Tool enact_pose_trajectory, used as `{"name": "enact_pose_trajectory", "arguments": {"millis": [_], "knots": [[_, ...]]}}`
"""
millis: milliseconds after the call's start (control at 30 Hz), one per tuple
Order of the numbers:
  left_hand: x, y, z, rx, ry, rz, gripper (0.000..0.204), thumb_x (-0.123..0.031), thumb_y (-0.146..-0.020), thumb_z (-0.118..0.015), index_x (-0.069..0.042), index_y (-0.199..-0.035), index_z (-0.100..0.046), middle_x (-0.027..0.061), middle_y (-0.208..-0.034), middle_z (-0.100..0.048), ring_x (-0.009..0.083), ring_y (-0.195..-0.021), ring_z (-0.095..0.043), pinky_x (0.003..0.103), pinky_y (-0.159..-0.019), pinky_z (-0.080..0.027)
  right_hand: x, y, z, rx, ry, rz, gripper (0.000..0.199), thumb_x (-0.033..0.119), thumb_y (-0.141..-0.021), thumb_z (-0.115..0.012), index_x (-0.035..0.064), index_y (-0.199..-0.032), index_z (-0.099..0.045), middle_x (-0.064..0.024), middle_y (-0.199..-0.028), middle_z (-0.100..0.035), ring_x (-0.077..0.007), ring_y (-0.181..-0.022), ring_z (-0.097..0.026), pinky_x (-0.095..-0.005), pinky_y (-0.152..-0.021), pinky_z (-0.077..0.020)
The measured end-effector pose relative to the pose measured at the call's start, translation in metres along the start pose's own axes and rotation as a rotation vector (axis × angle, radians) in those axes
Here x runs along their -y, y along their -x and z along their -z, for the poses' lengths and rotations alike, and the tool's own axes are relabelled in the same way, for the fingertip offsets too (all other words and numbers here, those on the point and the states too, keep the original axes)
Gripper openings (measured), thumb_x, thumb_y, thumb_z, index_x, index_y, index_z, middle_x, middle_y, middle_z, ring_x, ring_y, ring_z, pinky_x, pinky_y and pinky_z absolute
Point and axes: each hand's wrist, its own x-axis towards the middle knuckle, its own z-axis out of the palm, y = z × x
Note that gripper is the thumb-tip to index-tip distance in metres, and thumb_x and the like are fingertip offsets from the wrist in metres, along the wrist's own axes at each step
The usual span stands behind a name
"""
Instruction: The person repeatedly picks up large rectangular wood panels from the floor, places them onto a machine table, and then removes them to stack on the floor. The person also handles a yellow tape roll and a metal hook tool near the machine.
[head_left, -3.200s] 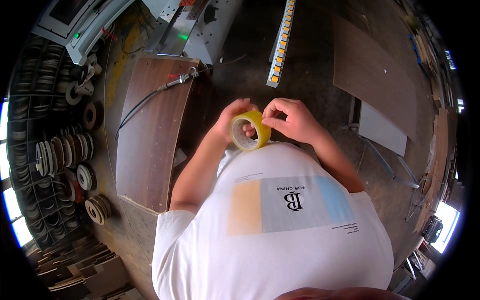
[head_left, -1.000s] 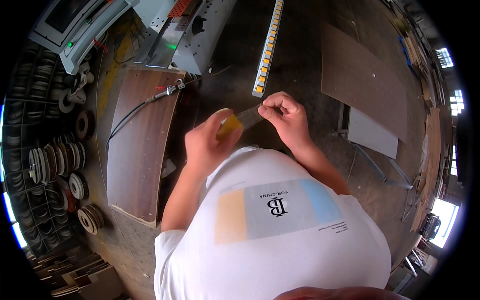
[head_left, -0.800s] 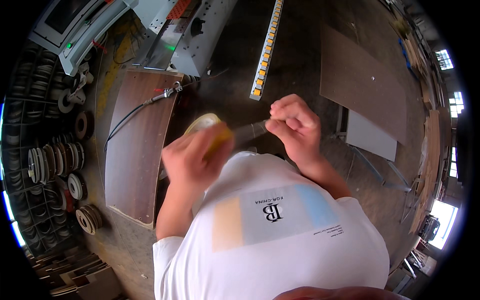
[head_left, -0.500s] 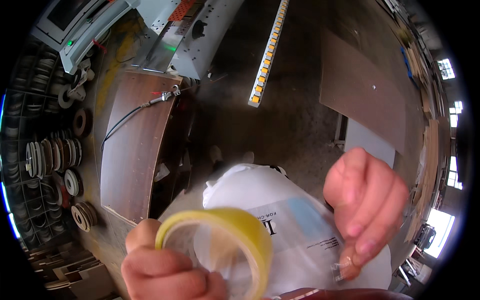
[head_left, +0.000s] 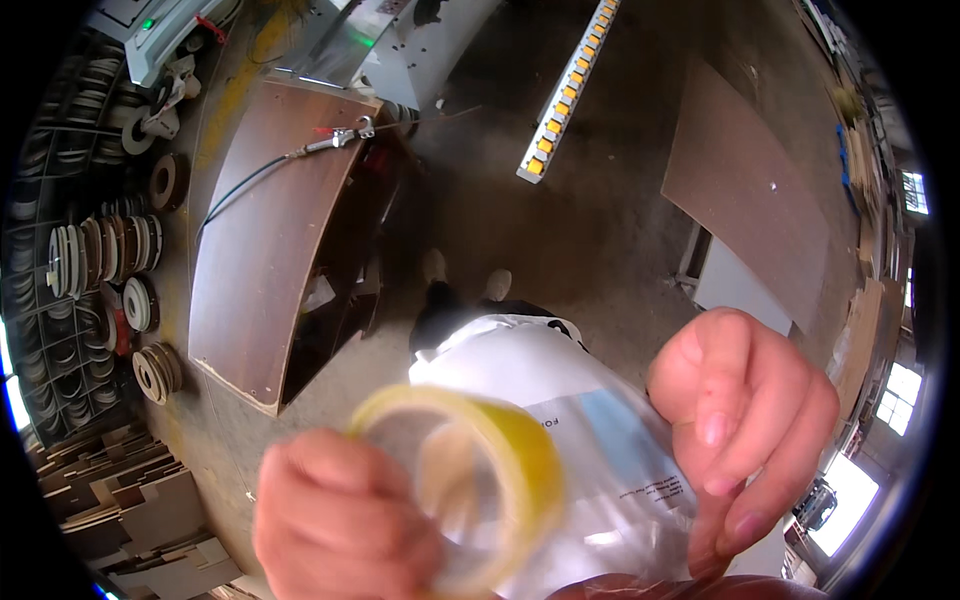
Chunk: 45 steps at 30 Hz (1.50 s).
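Observation:
My left hand (head_left: pixel 340 520) is raised close to the camera and grips a roll of yellow tape (head_left: pixel 525 455) from below, fingers wrapped around its rim. A clear strip of tape (head_left: pixel 625 480) stretches from the roll to my right hand (head_left: pixel 750 400), which pinches its end between thumb and fingers. Both hands look large and blurred. Below them I see my white printed shirt (head_left: pixel 500 355) and my shoes on the floor.
A brown board (head_left: pixel 270 250) lies on a bench at left, with a cable and metal nozzle (head_left: pixel 340 140) on it. Rolls of edge banding (head_left: pixel 100 260) line the left wall. A roller rail (head_left: pixel 565 90), a brown panel (head_left: pixel 750 180) and a white panel (head_left: pixel 740 290) lie on the floor.
Both hands rose from waist height up toward the camera. The roll and my right hand moved apart, drawing out a length of tape between them.

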Motion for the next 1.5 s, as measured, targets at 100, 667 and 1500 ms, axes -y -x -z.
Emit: {"name": "enact_pose_trajectory", "arguments": {"millis": [100,667,1500], "knots": [[0.050,0.042,-0.011,-0.141,-0.122,0.123,0.010,-0.005,-0.076,-0.076,-0.006,-0.077,-0.066,0.0029,-0.063,-0.058,0.0124,-0.051,-0.050,0.028,-0.048,-0.038,-0.014,0.006,0.009,0.010,-0.064,-0.032,0.024,0.013,-0.074,-0.093,0.0189,-0.090,-0.076,0.0104,-0.102,-0.067,-0.0051,-0.090,-0.063,-0.0278,-0.090,-0.0481],[0.369,0.558,0.006,0.073,-1.189,1.389,0.066,-0.032,-0.096,-0.063,-0.020,-0.155,-0.037,0.0230,-0.140,-0.059,0.0415,-0.127,-0.058,0.049,-0.106,-0.048,-0.153,0.122,0.063,-0.568,0.328,-1.004,0.017,-0.002,-0.090,-0.076,0.0014,-0.100,-0.063,-0.0017,-0.093,-0.065,-0.0084,-0.088,-0.062,-0.0246,-0.082,-0.0523],[0.357,0.235,0.109,0.095,-0.489,0.982,0.026,-0.029,-0.104,-0.056,-0.009,-0.120,-0.061,0.0013,-0.091,-0.065,0.0222,-0.077,-0.061,0.036,-0.068,-0.049,-0.152,0.087,0.042,-0.524,0.515,-0.925,0.019,0.005,-0.090,-0.079,0.0055,-0.094,-0.061,0.0020,-0.086,-0.062,-0.0068,-0.080,-0.061,-0.0238,-0.075,-0.0498]]}}
